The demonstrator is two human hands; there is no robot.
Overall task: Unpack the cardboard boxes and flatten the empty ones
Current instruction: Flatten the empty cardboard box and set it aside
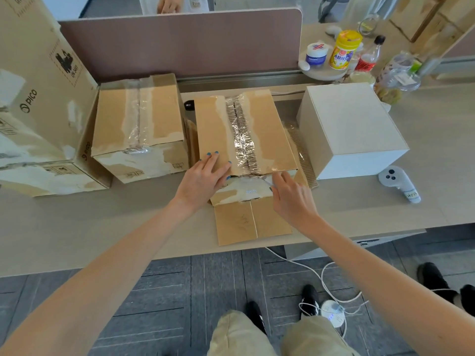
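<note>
Pale office desk (372, 214) backed by a brown partition (180, 42) fills the head view, the only one given. Three brown cardboard boxes sit on it: a tall box (38, 111) at the far left, a smaller box (144, 116) beside it, and the middle box (213, 129) straight in front of the person, resting on a flattened piece of cardboard (252, 222). A white box (352, 124) stands just to its right, with a grey controller (398, 183) near that. The middle box is sealed along its top seam by crinkled clear tape (243, 140). The left hand (203, 176) lies flat on the near left corner of the lid, fingers straight and pressing down, thumb at the near edge. The right hand (293, 196) reaches to the near end of the seam with its fingers curled, and seems to pinch the loose tape end there, though the fingertips are partly hidden. The step in hand looks like stripping the tape so the flaps can open. To do it well, the left hand should bear down so the box does not slide on the cardboard below. The tape is best pulled low and back along the seam, not straight up, so it comes away in one strip. If it starts to tear, a fresh hold closer to the lid should help.
</note>
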